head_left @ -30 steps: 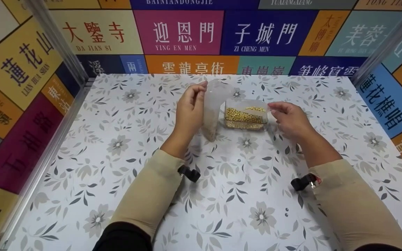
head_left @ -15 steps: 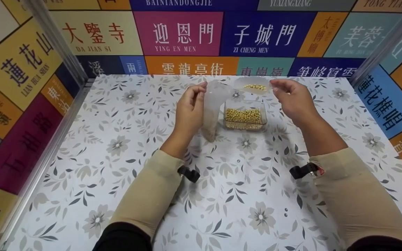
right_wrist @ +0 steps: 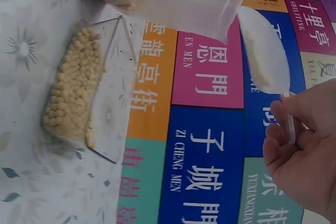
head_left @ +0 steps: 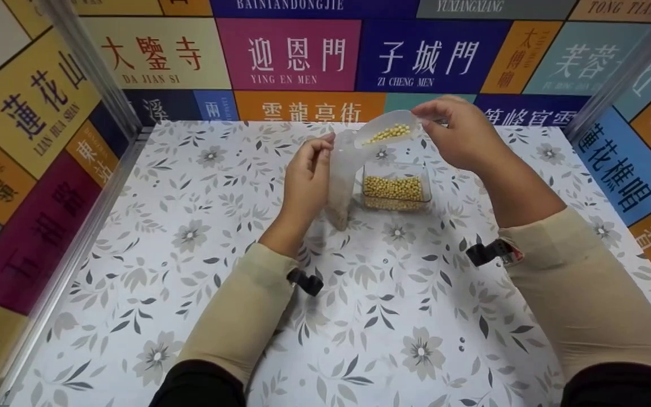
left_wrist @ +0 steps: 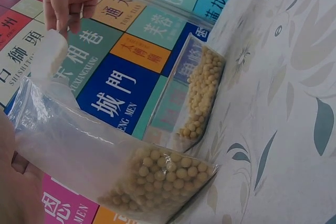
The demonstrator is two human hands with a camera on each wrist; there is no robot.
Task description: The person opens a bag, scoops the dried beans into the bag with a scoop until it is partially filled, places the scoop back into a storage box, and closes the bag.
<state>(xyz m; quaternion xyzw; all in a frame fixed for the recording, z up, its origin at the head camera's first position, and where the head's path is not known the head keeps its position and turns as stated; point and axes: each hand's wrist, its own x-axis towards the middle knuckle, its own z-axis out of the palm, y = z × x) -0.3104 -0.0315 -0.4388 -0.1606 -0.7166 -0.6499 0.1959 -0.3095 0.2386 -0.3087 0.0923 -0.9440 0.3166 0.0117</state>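
My left hand [head_left: 308,169] grips the side of a clear zip bag [left_wrist: 79,129] near its top. Soybeans [left_wrist: 168,174] fill the bag's lower part, which stands on the table. My right hand [head_left: 458,133] pinches the short handle of a translucent white scoop [head_left: 396,121], raised above the table. Yellow soybeans [head_left: 390,133] lie in the scoop, whose tip is right at the bag's mouth. Below, a clear rectangular container [head_left: 426,189] sits on the table beside the bag, partly filled with soybeans [right_wrist: 73,85].
A white floral cloth [head_left: 359,316] covers the table. Colourful lettered panels [head_left: 289,53] stand along the back and both sides. A black wrist camera [head_left: 306,281] sits on the left sleeve, another wrist camera [head_left: 486,251] on the right one.
My right hand has lifted the scoop out of the container with soybeans in it, then moved it up and left to the bag's mouth. The left hand and bag have stayed put.
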